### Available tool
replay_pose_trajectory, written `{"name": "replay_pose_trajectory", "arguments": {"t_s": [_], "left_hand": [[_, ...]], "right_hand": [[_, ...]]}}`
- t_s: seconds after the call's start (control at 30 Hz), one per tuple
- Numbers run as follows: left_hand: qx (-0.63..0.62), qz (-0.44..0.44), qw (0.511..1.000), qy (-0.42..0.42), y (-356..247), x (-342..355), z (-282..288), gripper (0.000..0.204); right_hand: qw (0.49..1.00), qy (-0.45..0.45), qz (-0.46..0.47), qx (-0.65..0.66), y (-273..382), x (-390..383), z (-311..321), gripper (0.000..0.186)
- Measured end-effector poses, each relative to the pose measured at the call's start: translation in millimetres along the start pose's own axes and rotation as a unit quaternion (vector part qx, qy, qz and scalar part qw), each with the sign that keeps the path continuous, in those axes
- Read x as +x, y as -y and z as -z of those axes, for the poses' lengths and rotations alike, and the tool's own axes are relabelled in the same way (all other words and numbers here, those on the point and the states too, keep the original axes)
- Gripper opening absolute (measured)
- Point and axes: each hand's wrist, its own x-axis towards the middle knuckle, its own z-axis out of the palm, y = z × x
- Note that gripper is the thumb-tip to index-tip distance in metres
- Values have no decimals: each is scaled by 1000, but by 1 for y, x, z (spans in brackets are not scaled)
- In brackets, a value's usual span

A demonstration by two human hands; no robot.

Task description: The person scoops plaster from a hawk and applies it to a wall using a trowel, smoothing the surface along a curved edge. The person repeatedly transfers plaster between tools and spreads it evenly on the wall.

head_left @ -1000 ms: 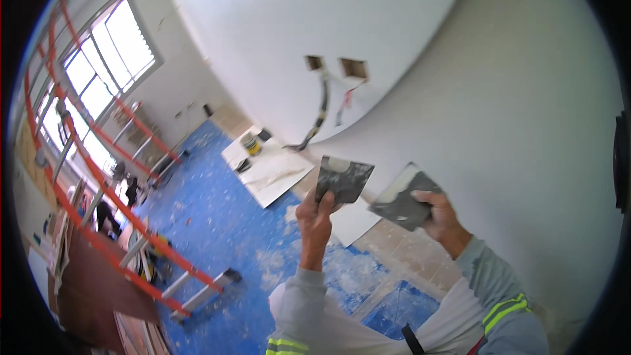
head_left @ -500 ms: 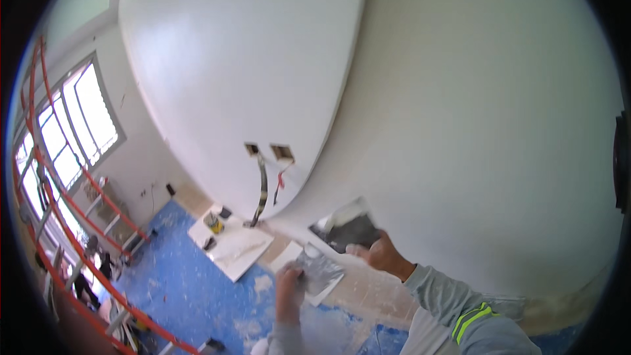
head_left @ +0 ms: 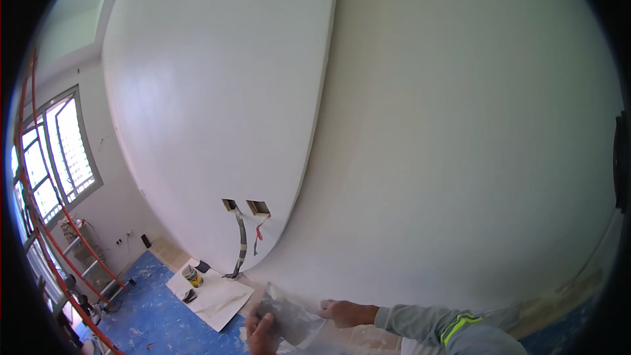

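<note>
Low in the view, my left hand (head_left: 263, 334) is closed with its thumb on a thin, flat grey plate (head_left: 296, 321) with a paler upper end. My right hand (head_left: 347, 313) meets the right edge of this plate, its fingers bent and closed. Motion blur and overlap hide whether a second plate lies between the hands. Both hands are in front of the foot of a smooth, pale wall (head_left: 447, 158).
A raised white panel (head_left: 217, 92) has two square cutouts with hanging cables (head_left: 242, 243). On a white board (head_left: 220, 302) stands a small can (head_left: 192, 276) beside a dark object (head_left: 190, 296). Blue sheeting (head_left: 148, 309) covers the floor; an orange ladder (head_left: 62, 207) stands left.
The view has tilted up and turned. My hands, apart before with a flat plate in each, have come together; the dark plate in my right hand no longer shows separately.
</note>
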Motion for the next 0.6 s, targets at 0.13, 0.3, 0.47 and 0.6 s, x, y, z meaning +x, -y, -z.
{"name": "replay_pose_trajectory", "arguments": {"t_s": [0.13, 0.3, 0.47, 0.6], "left_hand": [[-69, 61, 990, -104, -14, 2, 37, 37], [-103, 114, 981, 118, 40, 1, 39, 50], [-92, 54, 994, -5, 14, -4, 25, 38], [-136, -27, 987, -83, 2, 28, 82, 49]], "right_hand": [[683, -87, -278, 670, -10, 14, 39, 34], [507, -16, -145, 850, -3, -5, 49, 28], [566, 1, -195, 801, -37, -10, 38, 28], [551, -157, -156, 805, -45, 8, 35, 38]]}}
